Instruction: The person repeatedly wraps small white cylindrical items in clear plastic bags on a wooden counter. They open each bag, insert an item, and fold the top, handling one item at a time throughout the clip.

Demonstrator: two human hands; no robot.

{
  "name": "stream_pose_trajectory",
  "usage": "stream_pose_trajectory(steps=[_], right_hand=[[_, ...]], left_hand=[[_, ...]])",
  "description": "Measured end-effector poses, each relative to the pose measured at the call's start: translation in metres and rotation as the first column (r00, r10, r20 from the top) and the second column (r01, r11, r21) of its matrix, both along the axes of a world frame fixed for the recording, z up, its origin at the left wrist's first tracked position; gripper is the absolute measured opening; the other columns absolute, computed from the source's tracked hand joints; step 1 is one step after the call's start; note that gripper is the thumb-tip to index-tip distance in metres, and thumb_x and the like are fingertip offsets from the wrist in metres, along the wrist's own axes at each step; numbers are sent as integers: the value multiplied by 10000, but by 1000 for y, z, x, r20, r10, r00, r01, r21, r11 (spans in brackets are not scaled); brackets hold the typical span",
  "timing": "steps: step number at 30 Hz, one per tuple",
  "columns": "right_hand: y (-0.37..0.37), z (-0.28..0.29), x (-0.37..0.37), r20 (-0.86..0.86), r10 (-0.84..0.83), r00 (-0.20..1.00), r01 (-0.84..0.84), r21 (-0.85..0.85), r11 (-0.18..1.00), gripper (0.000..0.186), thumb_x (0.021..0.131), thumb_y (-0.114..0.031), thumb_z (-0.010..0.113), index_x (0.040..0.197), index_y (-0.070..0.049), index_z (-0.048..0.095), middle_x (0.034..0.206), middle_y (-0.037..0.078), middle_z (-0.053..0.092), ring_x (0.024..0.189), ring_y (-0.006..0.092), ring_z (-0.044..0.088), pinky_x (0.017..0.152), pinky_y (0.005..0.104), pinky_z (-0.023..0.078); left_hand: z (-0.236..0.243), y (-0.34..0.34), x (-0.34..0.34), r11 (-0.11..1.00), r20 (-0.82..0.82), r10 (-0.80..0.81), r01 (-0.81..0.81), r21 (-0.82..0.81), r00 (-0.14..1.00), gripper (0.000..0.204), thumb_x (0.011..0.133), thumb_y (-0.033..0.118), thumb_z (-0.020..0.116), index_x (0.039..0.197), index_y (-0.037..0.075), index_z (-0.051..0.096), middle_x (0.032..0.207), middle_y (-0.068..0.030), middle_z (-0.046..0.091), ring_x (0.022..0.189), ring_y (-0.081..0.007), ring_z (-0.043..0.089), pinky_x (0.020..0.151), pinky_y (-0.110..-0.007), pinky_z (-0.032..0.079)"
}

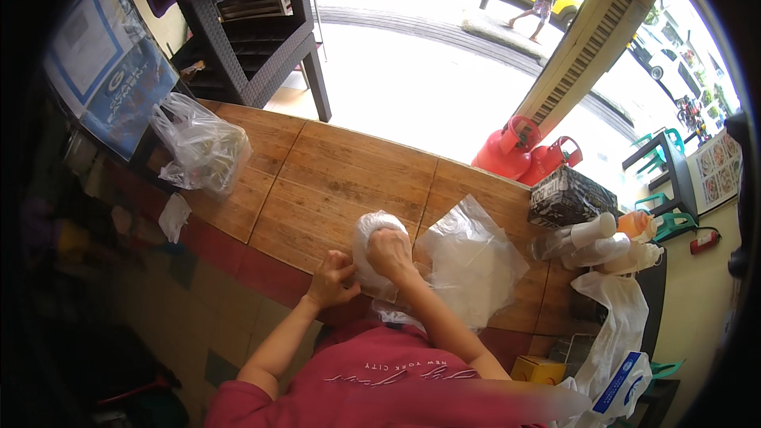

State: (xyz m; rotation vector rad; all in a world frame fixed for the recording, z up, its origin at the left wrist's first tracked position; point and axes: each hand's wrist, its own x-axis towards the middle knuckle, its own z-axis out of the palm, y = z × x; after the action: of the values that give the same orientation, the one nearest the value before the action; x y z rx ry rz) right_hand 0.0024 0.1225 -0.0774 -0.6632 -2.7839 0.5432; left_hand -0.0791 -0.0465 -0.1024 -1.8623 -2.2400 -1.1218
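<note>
Mostly wrapped, maybe unfinished tbh: plastic bundle point(372, 224) is being gripped by curled right hand point(389, 253); half-curled left hand point(333, 279), hold unclear.

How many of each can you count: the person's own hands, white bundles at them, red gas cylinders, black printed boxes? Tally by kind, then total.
Left hand and right hand: 2
White bundle: 1
Red gas cylinders: 2
Black printed box: 1
Total: 6
</note>
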Motion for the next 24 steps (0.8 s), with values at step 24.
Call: stream_pose_trajectory(steps=[24], right_hand=[[-4,1,-37,49,-129,990,129,-6,992,129,720,-110,610,695,-52,723,746,159,706,702,292,703,643,365,554]], left_hand=[[-35,60,65,939,291,10,91,-332,957,328,798,266,669,1042,54,618,977,-167,631,845,-399,612,727,-471,477]])
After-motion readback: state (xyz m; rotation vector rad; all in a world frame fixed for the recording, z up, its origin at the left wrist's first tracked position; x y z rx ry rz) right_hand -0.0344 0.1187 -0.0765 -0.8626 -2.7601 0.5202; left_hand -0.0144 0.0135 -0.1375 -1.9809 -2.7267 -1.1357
